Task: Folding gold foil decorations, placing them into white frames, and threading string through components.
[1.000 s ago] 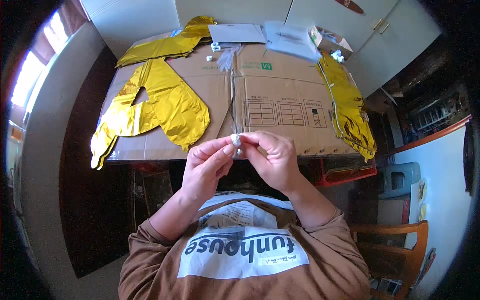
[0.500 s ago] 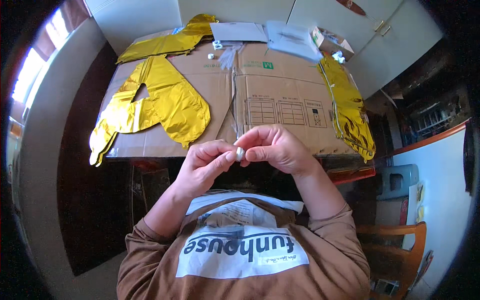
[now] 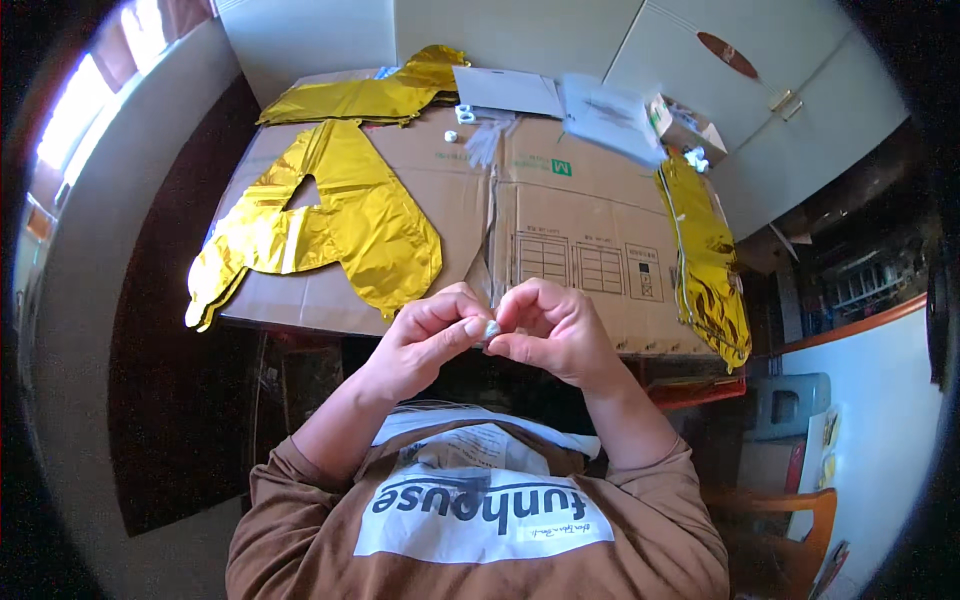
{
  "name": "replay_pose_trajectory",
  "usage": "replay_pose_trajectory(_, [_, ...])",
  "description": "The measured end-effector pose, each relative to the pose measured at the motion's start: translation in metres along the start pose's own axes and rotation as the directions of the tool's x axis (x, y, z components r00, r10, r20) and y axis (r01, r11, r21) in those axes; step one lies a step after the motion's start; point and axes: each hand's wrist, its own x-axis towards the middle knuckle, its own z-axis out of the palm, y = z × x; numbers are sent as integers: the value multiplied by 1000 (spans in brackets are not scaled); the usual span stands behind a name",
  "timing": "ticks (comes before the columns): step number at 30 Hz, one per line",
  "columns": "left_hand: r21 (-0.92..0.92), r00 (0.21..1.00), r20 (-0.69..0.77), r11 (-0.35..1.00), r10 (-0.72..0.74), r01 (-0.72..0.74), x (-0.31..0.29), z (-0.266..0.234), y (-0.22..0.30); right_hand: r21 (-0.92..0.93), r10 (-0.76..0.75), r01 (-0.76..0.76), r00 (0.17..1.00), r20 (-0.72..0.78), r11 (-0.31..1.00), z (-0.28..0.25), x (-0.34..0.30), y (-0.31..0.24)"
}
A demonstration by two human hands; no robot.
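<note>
The brown top [image 3: 470,580] has creased sleeves [image 3: 655,480] and a white panel [image 3: 430,540] with dark lettering [image 3: 455,502].

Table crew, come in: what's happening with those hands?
Left hand pinching small white piece. Right hand right beside it, grip unclear. Gold foil shape on cardboard beyond.

Cardboard [image 3: 560,200]: green square mark [image 3: 562,167] toward far edge, fainter green print to its left. Toward near edge, right of the crease: two ruled grids [image 3: 572,266], one narrower symbol box [image 3: 643,272]; captions too small to read. Brown shirt [image 3: 440,578]: large dark lettering [image 3: 480,503], upside down on white panel [image 3: 400,540]; small script line [image 3: 553,533] at panel's lower right.
</note>
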Motion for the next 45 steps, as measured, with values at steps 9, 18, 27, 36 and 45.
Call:
replay_pose_trajectory(9, [-388, 969, -200, 920, -146, 58, 17, -24, 0, -566, -249, 191, 968, -25, 802, 6, 50, -5])
replay_pose_trajectory(18, [-494, 785, -587, 855, -197, -156, 17, -79, -1, -494, 110, -31, 985, 131, 869, -55, 188, 38])
replay_pose_trajectory(27, [-344, 931, -284, 931, -227, 122, -30, -59, 15, -988, -52, -151, 987, -150, -25, -113, 322, 90])
replay_pose_trajectory(36, [-41, 817, -172, 833, -550, 552, -85, -61, 8, -980, -314, 10, 948, -54, 198, -92, 203, 37])
replay_pose_trajectory(45, [817, 884, -322, 372, -339, 441, -164, -70, -91, -793, 382, -220, 924, 18, 569, -7, -87, 102])
